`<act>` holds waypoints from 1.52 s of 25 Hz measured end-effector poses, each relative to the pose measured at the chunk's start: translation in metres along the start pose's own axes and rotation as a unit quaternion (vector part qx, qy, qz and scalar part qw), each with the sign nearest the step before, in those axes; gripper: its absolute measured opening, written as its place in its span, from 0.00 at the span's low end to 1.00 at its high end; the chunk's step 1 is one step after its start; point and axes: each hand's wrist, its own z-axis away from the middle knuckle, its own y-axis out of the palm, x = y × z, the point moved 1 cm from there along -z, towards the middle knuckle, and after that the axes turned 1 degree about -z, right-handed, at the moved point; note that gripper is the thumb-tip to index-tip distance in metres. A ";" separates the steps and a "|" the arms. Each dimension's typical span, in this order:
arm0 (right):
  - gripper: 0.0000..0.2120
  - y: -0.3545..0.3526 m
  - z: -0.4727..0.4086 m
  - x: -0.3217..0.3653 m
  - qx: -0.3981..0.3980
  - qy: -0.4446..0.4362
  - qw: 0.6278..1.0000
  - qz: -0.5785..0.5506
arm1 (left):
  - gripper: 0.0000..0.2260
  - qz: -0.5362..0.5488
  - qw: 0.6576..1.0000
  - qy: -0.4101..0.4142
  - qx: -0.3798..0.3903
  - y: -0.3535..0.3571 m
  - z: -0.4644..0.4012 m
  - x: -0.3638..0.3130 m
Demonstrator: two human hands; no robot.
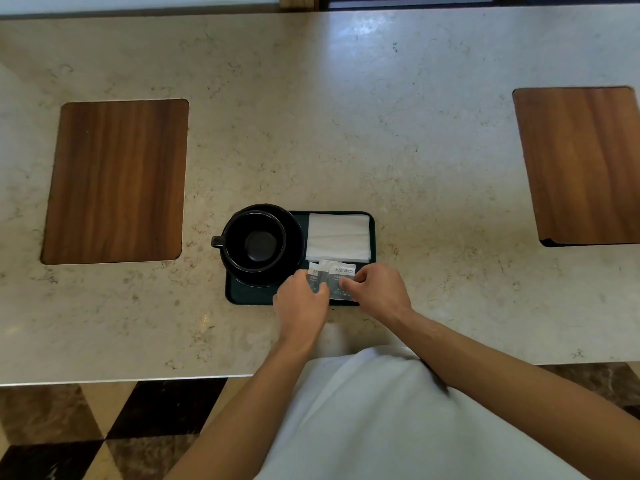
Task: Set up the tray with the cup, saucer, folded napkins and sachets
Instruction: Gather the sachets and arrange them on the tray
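A dark rectangular tray (242, 296) lies on the marble counter near its front edge. On the tray's left half a black cup (255, 241), handle pointing left, stands on a black saucer (296, 237). White folded napkins (337, 237) fill the tray's far right part. In front of them lie grey-and-white sachets (341, 273), overlapping side by side. My left hand (303, 304) pinches the left sachets. My right hand (377, 291) holds the right sachet by its right edge. Both hands cover the sachets' lower parts.
The beige marble counter (346, 133) has a wooden inlay panel at the left (116, 181) and another at the right (581, 164). Its front edge runs just below my wrists, with a checkered floor (104, 431) beneath.
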 end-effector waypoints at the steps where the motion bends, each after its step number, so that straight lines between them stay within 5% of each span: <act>1: 0.19 -0.001 0.001 0.000 -0.004 -0.005 1.000 0.006 | 0.06 -0.020 1.000 0.012 0.001 -0.001 0.001 0.002; 8: 0.15 -0.008 0.005 -0.004 -0.051 -0.054 0.996 0.055 | 0.10 -0.074 0.991 0.110 -0.031 -0.012 0.017 0.021; 11: 0.09 -0.009 0.006 -0.004 -0.076 -0.142 0.986 0.052 | 0.10 -0.089 0.971 0.213 -0.067 -0.016 0.021 0.022; 14: 0.15 -0.003 0.004 -0.003 -0.053 -0.233 0.970 0.053 | 0.11 -0.095 0.953 0.283 -0.044 -0.015 0.014 0.016; 21: 0.22 0.017 -0.003 -0.005 -0.016 -0.236 0.967 0.093 | 0.14 -0.136 0.952 0.272 0.026 -0.006 -0.001 0.012; 38: 0.22 0.011 0.002 -0.003 -0.006 -0.221 0.967 0.130 | 0.12 -0.200 0.944 0.262 0.000 0.003 0.006 0.022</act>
